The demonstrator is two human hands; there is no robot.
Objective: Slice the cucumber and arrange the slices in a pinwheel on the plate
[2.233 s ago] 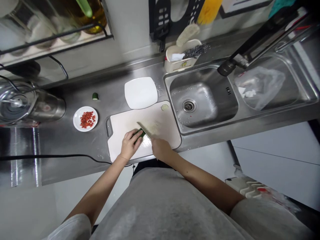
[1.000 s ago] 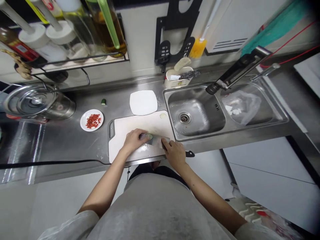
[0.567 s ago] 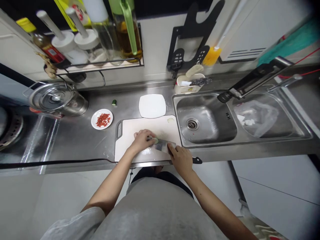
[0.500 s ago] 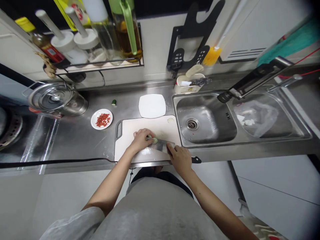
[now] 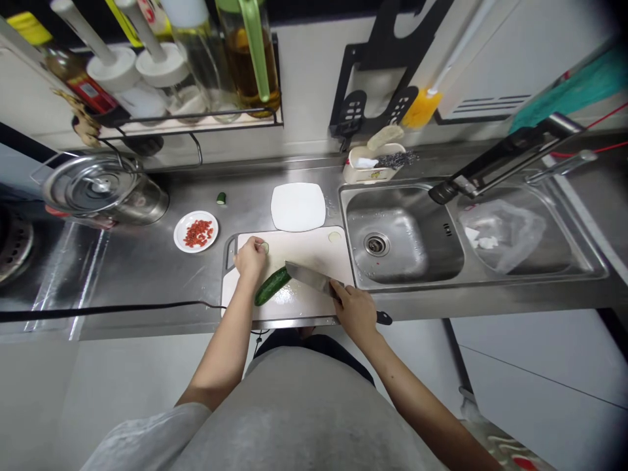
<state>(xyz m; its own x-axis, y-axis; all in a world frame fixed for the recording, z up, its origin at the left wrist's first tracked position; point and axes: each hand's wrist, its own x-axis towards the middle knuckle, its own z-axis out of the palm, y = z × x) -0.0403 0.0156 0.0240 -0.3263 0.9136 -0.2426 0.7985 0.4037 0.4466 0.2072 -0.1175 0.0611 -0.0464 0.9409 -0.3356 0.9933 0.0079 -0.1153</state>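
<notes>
My right hand [image 5: 357, 313] is wrapped around the black handle of a kitchen knife [image 5: 310, 277]. The knife's blade lies over the white cutting board [image 5: 318, 252], its tip touching or very near the end of a green cucumber [image 5: 272, 286]. That cucumber rests slantwise on the board, partly beside my left wrist. At the board's upper left, my left hand [image 5: 251, 258] pinches a thin, pale cucumber slice [image 5: 265, 247] in its fingertips. A pale round patch [image 5: 334, 237] shows in the board's upper right corner; whether it is a slice, I cannot tell.
Behind the board sits a white square plate [image 5: 298, 207]. To the left are a small plate [image 5: 178, 237] of chopped red pieces, a cucumber end [image 5: 221, 197] and a lidded steel pot [image 5: 105, 193]. A double sink [image 5: 407, 261] adjoins on the right. A black cable [image 5: 112, 311] crosses the counter.
My left hand has left the blade and moved to the board's upper left with a slice. The cucumber lies uncovered on the board. The knife stays in my right hand.
</notes>
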